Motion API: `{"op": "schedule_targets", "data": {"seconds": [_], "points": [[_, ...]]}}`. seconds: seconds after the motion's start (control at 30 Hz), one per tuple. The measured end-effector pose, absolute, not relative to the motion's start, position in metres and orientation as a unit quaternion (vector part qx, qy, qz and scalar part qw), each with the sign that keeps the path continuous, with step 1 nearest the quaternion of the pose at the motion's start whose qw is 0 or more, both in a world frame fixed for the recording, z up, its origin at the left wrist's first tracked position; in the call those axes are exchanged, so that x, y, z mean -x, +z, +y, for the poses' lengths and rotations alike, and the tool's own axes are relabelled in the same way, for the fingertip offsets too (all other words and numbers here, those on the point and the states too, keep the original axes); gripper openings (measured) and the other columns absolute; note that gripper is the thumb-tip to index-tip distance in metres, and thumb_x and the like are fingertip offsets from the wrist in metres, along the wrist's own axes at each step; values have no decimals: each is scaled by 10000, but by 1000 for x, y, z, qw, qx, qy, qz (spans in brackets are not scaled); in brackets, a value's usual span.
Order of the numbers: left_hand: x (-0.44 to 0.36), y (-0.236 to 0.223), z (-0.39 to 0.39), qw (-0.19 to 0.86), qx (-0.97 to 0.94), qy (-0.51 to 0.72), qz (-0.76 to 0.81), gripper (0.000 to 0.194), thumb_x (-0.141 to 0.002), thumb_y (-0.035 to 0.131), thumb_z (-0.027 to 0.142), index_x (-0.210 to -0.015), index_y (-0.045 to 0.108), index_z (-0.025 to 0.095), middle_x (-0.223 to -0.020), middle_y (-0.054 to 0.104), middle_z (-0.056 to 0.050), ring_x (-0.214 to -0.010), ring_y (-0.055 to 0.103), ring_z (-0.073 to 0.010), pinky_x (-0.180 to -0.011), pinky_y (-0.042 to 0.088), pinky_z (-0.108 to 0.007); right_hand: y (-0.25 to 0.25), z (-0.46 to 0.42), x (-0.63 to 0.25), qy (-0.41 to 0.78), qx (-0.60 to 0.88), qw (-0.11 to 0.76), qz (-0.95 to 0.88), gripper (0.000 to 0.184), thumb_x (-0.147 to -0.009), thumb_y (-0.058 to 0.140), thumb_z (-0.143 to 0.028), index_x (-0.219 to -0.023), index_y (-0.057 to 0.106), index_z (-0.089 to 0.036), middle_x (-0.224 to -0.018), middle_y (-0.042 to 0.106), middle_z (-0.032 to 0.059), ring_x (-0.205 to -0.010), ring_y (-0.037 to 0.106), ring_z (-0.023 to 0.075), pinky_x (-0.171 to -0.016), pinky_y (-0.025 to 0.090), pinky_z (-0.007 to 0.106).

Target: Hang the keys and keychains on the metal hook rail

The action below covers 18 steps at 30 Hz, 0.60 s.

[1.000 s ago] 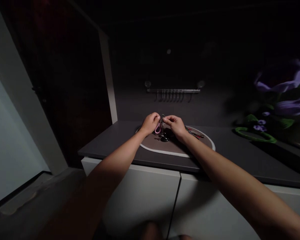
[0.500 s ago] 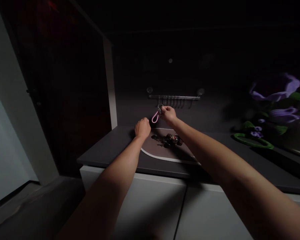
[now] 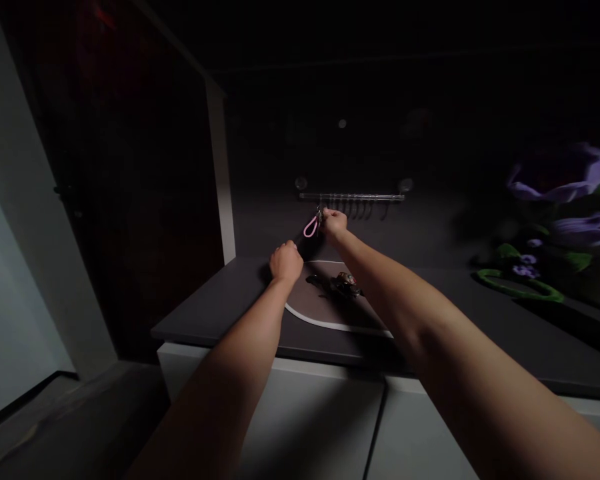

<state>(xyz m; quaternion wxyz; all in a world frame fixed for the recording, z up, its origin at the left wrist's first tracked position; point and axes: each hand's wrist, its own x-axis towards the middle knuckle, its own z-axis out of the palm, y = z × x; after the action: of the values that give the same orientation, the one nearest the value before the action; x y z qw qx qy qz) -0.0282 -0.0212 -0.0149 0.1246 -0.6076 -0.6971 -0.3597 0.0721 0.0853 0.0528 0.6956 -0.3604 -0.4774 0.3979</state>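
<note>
My right hand [image 3: 335, 221] is raised just under the left part of a clear hook rail [image 3: 353, 197] on the wall. Its fingers pinch a bunch of keys [image 3: 321, 217] with a pink loop strap [image 3: 311, 227] hanging at the left. In this light I cannot tell whether the key ring touches a hook. Lower and to the left, my left hand [image 3: 287, 262] is closed above the edge of a brown mat with a white border [image 3: 320, 325]. Its fingertips are hidden, so anything in it does not show. A dark cluster of small items [image 3: 347, 285] lies on the mat.
Purple flowers with green leaves [image 3: 560, 180] stand at the right end of the dark counter [image 3: 195, 310]. White cabinet doors [image 3: 310, 413] are below it. A dark door [image 3: 145, 200] is at the left. The scene is dim.
My right hand has moved up slightly with the keys, bringing the ring closer to the rail's hooks. The left hand stays closed in nearly the same place. The view has shifted a little.
</note>
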Motion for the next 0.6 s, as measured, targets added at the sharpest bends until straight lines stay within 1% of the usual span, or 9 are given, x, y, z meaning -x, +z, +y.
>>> {"op": "schedule_targets", "data": {"seconds": [0.1, 0.2, 0.37, 0.6], "points": [[28, -15, -21, 122, 607, -359, -699, 311, -877, 290, 211, -956, 583, 141, -941, 643, -137, -891, 609, -211, -724, 424, -291, 50, 86, -74, 422, 377, 689, -453, 151, -824, 481, -184, -677, 470, -153, -485, 473, -61, -396, 438, 42, -457, 438, 173], [28, -15, -21, 120, 612, -363, -693, 298, -875, 301, 201, -949, 584, 142, -937, 644, -139, -891, 609, -210, -724, 419, -286, 44, 87, -76, 422, 389, 683, -452, 138, -807, 520, -198, -683, 480, -153, -477, 464, -63, -404, 445, 45, -453, 431, 166], [30, -16, -19, 120, 621, -375, -678, 305, -878, 294, 202, -938, 584, 129, -935, 638, -166, -880, 609, -239, -725, 419, -322, 35, 90, -78, 420, 376, 676, -475, 143, -815, 498, -192, -680, 473, -154, -467, 459, -66, -390, 430, 42, -442, 419, 164], [31, -16, -19, 120, 628, -373, -673, 320, -881, 282, 205, -957, 588, 150, -949, 641, -148, -873, 605, -221, -720, 417, -307, 32, 83, -84, 445, 372, 641, -503, 69, -797, 479, -102, -744, 501, -140, -516, 486, -62, -416, 454, 37, -478, 431, 170]]}}
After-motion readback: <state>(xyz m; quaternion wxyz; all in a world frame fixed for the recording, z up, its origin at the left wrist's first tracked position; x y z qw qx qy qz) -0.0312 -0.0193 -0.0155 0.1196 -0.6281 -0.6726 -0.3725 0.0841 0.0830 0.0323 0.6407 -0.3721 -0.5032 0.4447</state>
